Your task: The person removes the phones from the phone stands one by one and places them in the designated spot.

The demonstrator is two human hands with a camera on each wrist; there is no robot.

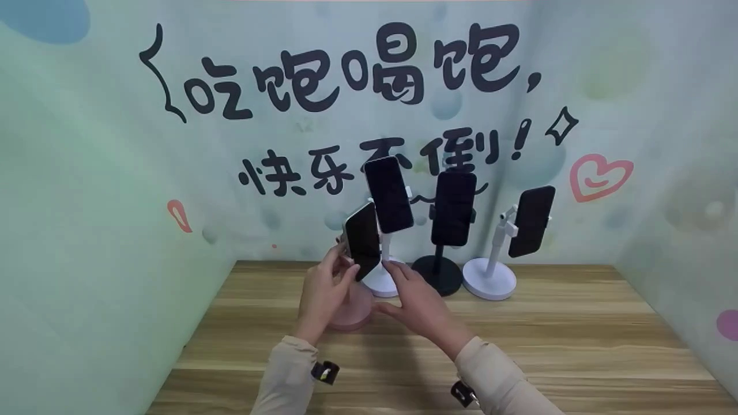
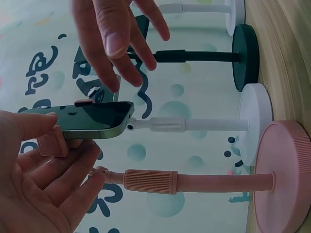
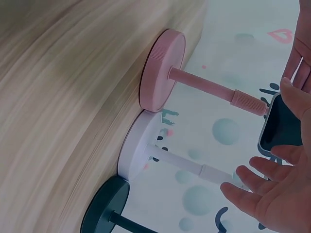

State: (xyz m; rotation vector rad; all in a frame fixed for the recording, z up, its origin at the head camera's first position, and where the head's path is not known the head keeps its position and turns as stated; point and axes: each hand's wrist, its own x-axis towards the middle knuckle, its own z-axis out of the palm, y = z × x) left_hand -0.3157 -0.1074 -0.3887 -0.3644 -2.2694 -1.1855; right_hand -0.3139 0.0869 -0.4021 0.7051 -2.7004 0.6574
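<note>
- One phone [image 1: 363, 239] pinched by your left hand [image 1: 326, 288], at the pink stand [image 2: 223, 183].
- Your right hand [image 1: 421, 300] — fingers loose, holding nothing.
- Likely angling step; next calls for steadying the base [image 2: 286, 177].

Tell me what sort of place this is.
Probably a staged tabletop booth, maybe for recording or display: a wood-grain table, a printed backdrop behind it, and four stands bearing phones.

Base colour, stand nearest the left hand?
Pink base; shows best in the left wrist view.
</note>
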